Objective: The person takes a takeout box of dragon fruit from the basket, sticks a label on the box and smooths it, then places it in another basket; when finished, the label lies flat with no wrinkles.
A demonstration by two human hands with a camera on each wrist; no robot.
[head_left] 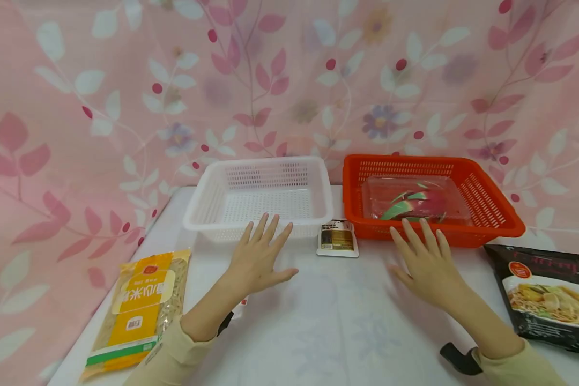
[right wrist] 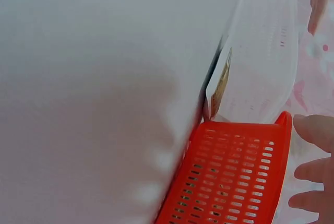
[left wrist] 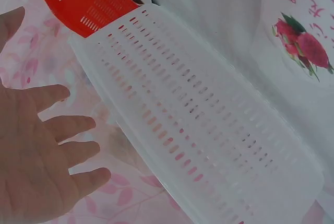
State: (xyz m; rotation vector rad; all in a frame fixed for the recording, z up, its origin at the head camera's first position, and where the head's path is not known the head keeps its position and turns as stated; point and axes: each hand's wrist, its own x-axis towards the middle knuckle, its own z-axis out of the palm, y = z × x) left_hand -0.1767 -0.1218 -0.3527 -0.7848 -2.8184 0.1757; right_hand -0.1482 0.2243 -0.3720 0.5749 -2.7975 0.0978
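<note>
My left hand (head_left: 257,265) is held palm down, fingers spread, in front of the white plastic basket (head_left: 258,228). Nothing is in its grasp. To the right, my right hand (head_left: 427,268) hovers with spread fingers near the front rim of the red basket (head_left: 494,230), also holding nothing. Inside the red basket lies a clear plastic box (head_left: 373,195) with a pink and green dragon fruit (head_left: 415,203), partly hidden by the rim. Between the two hands, a small white packet with a brown label (head_left: 338,238) leans at the baskets' fronts.
At the left lies a yellow bag of noodles (head_left: 140,305). A black noodle bag (head_left: 550,295) lies at the right. Under my left forearm, mostly hidden in the head view, is a white package with dragon fruit print (left wrist: 308,46). Floral cloth (head_left: 289,69) hangs behind the baskets.
</note>
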